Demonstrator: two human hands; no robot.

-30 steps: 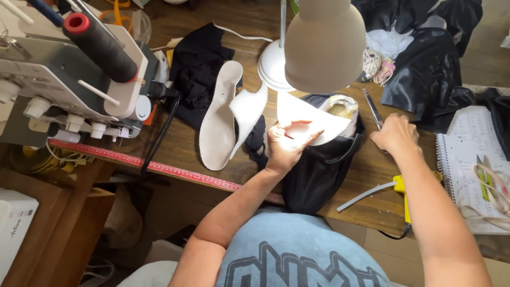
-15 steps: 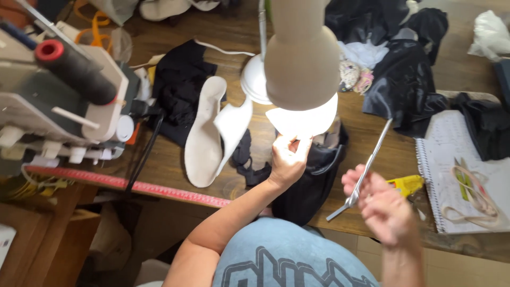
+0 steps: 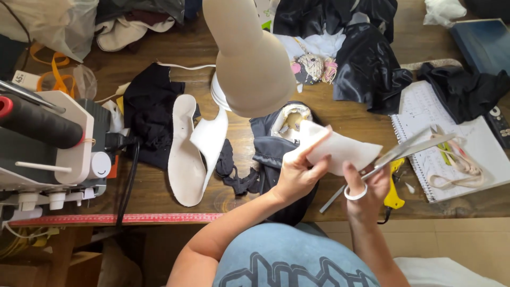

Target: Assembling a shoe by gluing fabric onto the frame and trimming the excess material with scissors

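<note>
My left hand (image 3: 298, 172) pinches a white foam piece (image 3: 342, 151) and holds it up over the table's front edge. My right hand (image 3: 365, 190) grips a pair of metal scissors (image 3: 409, 150), thumb through the white handle ring; the blades lie open beside the right edge of the foam piece. Under both hands lies a dark grey garment (image 3: 276, 154) with a padded cup showing. A beige lamp head (image 3: 251, 56) hangs over the table and hides part of the garment.
Two white foam cutouts (image 3: 191, 151) lie on black cloth at centre left. A sewing machine (image 3: 50, 143) stands at the left, a red measuring tape (image 3: 117, 218) along the front edge. A spiral notebook (image 3: 451, 143), yellow tool (image 3: 394, 196) and black fabric (image 3: 372, 64) sit at right.
My right hand picked the scissors up from the table and brought them to the foam piece. My left hand lifted the foam piece off the garment and shifted right.
</note>
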